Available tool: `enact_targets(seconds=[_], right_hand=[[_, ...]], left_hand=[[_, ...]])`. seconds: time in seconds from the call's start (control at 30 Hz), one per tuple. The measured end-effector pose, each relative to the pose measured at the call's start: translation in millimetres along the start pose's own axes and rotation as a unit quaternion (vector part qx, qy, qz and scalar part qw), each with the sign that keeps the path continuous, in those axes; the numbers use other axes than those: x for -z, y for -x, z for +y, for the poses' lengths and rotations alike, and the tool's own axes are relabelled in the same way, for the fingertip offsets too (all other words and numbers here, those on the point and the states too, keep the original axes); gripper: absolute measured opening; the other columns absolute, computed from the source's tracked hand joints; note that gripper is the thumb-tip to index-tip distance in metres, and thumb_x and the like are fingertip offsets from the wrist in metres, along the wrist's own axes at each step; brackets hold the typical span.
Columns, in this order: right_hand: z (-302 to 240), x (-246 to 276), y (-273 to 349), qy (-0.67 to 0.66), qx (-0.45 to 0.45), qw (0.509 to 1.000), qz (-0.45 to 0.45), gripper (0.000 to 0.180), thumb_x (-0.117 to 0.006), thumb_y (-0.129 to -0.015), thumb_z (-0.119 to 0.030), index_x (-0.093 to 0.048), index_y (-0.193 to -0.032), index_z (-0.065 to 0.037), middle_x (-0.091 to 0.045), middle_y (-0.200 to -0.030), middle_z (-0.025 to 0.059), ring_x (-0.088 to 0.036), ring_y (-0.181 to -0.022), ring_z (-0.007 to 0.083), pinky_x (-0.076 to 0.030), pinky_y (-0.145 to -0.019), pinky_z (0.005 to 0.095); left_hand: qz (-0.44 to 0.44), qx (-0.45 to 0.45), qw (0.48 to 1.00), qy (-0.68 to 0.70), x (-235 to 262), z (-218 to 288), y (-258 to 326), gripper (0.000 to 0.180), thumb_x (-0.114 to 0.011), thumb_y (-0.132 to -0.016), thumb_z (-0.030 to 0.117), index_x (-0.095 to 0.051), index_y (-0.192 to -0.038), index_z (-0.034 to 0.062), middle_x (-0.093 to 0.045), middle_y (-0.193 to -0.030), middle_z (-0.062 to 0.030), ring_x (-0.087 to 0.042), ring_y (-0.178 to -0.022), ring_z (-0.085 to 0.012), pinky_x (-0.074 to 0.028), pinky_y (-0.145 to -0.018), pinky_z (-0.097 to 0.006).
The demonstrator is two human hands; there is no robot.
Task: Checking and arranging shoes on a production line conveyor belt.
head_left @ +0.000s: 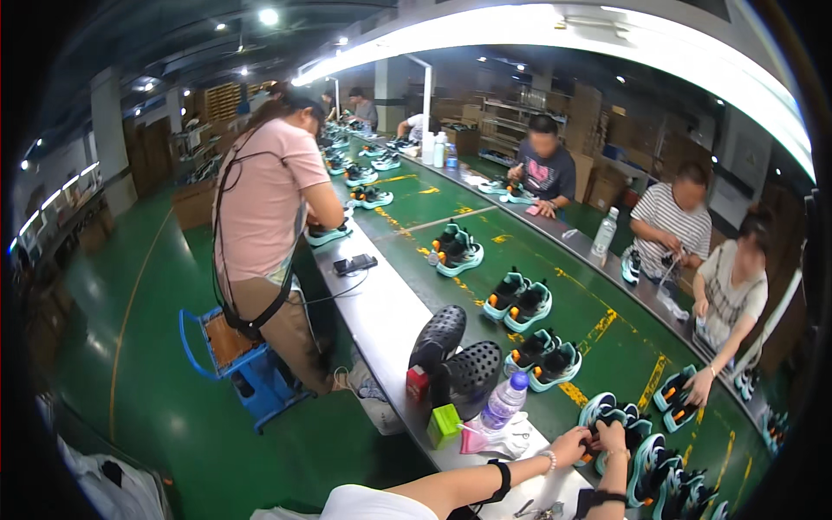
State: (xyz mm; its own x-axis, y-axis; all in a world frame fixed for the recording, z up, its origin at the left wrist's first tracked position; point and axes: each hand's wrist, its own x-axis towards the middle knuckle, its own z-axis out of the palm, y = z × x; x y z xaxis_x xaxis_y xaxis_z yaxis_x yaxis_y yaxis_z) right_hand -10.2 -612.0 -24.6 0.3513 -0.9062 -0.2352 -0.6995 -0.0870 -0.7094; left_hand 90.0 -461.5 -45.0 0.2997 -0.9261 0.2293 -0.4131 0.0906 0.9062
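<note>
Overhead, a strip light [520,22] brightens a long green work surface [542,247] with yellow markings in the head view. At its near end, a sneaker [596,408] lies just beyond the left hand [570,446] and right hand [614,436], about equally near both, its long axis running roughly away from them. Both touch it around its opening; whether their fingers clench, I cannot tell. It looks pale teal and black, with some orange.
</note>
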Motion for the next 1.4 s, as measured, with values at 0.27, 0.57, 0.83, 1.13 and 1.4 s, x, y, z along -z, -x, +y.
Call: enact_targets(seconds=[0.27, 0.57, 0.83, 1.13, 1.4], right_hand=[[-99, 100, 318, -0.107, 0.174, 0.943, 0.262, 0.031, -0.059, -0.091, -0.016, -0.058, -0.118, 0.0, -0.065, -0.089, 0.0109, -0.063, -0.078, 0.019, -0.05, -0.072, 0.0319], [26, 144, 382, 0.284, 0.055, 0.822, 0.49, 0.04, -0.064, -0.089, -0.027, -0.06, -0.117, 0.001, -0.064, -0.109, 0.019, -0.062, -0.099, 0.0327, -0.048, -0.086, 0.0382], [29, 148, 389, 0.011, -0.126, 0.875, 0.468, 0.051, -0.067, -0.087, -0.022, -0.049, -0.13, -0.002, -0.058, -0.12, 0.0188, -0.057, -0.11, 0.0267, -0.045, -0.092, 0.0385], [97, 146, 404, -0.015, -0.106, 0.885, 0.454, 0.068, -0.076, -0.077, -0.033, -0.045, -0.132, -0.01, -0.054, -0.118, 0.0183, -0.054, -0.103, 0.0307, -0.046, -0.084, 0.0413], [39, 158, 405, 0.039, 0.012, 0.822, 0.568, 0.041, -0.069, -0.086, -0.023, -0.058, -0.117, 0.0, -0.066, -0.101, 0.019, -0.064, -0.085, 0.0282, -0.05, -0.075, 0.0359]], left_hand=[[0.018, 0.062, 0.998, -0.023, 44, -21, -84, 0.093, -0.076, -0.061, 0.015, -0.03, -0.141, -0.0016, -0.04, -0.141, -0.0224, -0.038, -0.131, -0.0336, -0.031, -0.11, -0.034], [-0.065, -0.03, 0.98, -0.184, 12, 4, -101, 0.062, -0.075, -0.071, 0.022, -0.053, -0.125, 0.0021, -0.054, -0.13, -0.0133, -0.053, -0.117, -0.0302, -0.043, -0.099, -0.037], [-0.09, 0.04, 0.975, -0.197, 23, -22, -110, 0.075, -0.077, -0.065, 0.02, -0.046, -0.133, 0.0099, -0.056, -0.122, -0.0204, -0.057, -0.108, -0.0361, -0.047, -0.095, -0.04], [-0.092, 0.084, 0.963, -0.237, 23, -27, -110, 0.061, -0.057, -0.071, -0.003, -0.051, -0.13, 0.0117, -0.064, -0.104, -0.0232, -0.062, -0.096, -0.0384, -0.05, -0.084, -0.043], [0.132, -0.121, 0.951, -0.252, 27, 29, -89, 0.062, -0.063, -0.068, 0.001, -0.046, -0.127, 0.0006, -0.048, -0.127, -0.0213, -0.044, -0.119, -0.04, -0.035, -0.105, -0.043]])
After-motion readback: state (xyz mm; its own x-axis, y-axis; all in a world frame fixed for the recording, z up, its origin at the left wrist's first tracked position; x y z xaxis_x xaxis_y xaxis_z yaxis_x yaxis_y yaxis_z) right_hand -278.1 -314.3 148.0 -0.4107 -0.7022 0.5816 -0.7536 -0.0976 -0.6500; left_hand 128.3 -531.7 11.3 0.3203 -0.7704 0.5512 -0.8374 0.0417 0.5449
